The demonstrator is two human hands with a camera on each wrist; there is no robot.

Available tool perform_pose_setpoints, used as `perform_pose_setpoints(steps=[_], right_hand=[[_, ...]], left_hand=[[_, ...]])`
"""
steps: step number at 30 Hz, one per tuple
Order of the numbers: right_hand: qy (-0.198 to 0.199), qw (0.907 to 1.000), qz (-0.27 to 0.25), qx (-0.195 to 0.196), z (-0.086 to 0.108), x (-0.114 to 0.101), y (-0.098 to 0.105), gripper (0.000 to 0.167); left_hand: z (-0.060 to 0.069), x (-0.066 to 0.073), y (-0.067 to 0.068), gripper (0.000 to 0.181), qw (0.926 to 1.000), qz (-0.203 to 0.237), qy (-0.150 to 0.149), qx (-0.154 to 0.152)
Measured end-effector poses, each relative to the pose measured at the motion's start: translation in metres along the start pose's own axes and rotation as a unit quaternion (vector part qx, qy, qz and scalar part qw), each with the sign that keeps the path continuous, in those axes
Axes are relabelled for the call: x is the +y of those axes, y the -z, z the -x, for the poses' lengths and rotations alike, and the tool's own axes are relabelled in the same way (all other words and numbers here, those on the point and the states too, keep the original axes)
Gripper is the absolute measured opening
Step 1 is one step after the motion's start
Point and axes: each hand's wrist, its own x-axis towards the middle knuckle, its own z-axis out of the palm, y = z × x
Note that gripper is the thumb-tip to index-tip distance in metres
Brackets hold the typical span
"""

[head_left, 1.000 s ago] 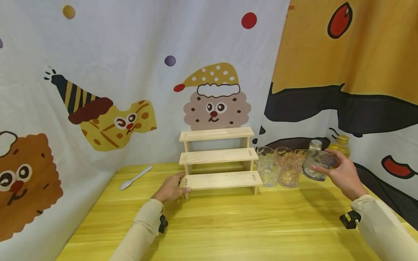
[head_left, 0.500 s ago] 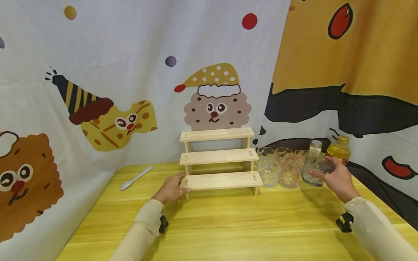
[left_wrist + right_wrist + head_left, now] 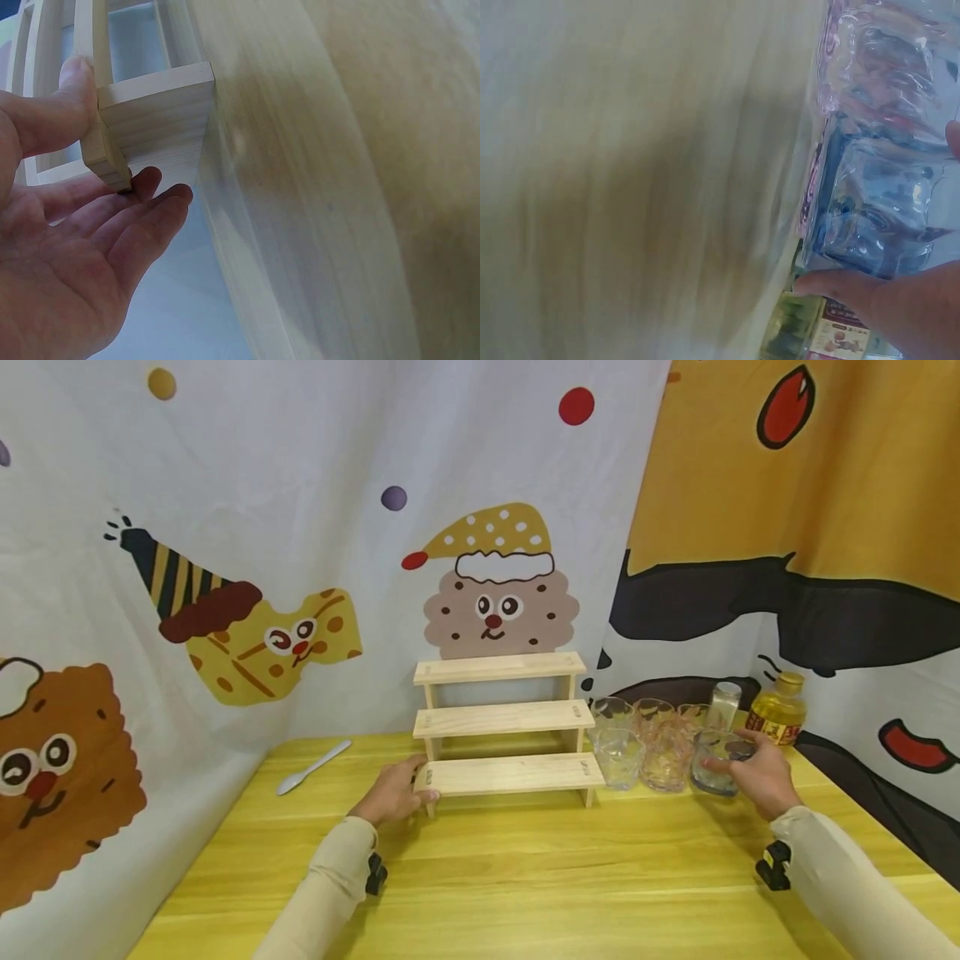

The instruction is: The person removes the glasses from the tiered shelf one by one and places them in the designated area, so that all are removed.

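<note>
A three-tier wooden step stand [image 3: 502, 718] stands against the back cloth. My left hand [image 3: 390, 792] grips the left end of its lowest board; in the left wrist view the thumb lies on top of the board [image 3: 112, 157], with the fingers curled beneath. At the right, my right hand [image 3: 765, 778] holds a bluish clear glass [image 3: 708, 770] by its sides. That glass [image 3: 877, 202] is low at the table, beside a pinkish glass [image 3: 663, 764]. A clear glass [image 3: 617, 762] is on the other side of the pinkish one, with several more glasses behind.
Behind the right hand are a lidded jar [image 3: 723, 706] of pale contents and a yellow oil bottle [image 3: 778, 710]. A white spoon [image 3: 311, 768] lies left of the stand. Patterned cloth [image 3: 322, 485] hangs along the table's back and sides.
My right hand has lowered the bluish glass and moved it slightly left, uncovering the jar and oil bottle behind. The left hand keeps its grip on the stand.
</note>
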Motion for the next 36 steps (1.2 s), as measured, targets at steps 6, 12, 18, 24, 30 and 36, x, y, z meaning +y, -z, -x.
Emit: perform_pose_setpoints(steps=[6,12,18,24,30,36], right_hand=[[-0.02,0.9997,-0.014,0.002,-0.004,0.003,-0.001,0.1],[-0.036,0.9993,-0.009,-0.009,-0.006,0.008,0.0,0.105],[-0.033,0.9994,-0.008,-0.009,-0.008,0.007,-0.001,0.107],[-0.028,0.9994,-0.005,-0.021,-0.01,0.007,-0.003,0.106],[-0.007,0.9983,0.039,-0.043,-0.008,0.001,0.002,0.11],[0.079,0.9849,0.154,-0.012,0.003,-0.016,0.011,0.1]], left_hand=[[0.0,0.001,-0.001,0.066,1.0,0.003,0.002,0.0],[0.001,0.003,-0.001,0.067,1.0,0.001,0.004,-0.002],[0.002,0.004,0.001,0.067,1.0,0.001,0.007,-0.002],[0.004,0.003,0.002,0.066,0.9999,-0.002,0.01,-0.004],[0.003,0.002,0.003,0.067,0.9999,0.011,0.005,0.001],[0.0,0.003,0.001,0.07,0.9989,0.044,-0.012,0.005]])
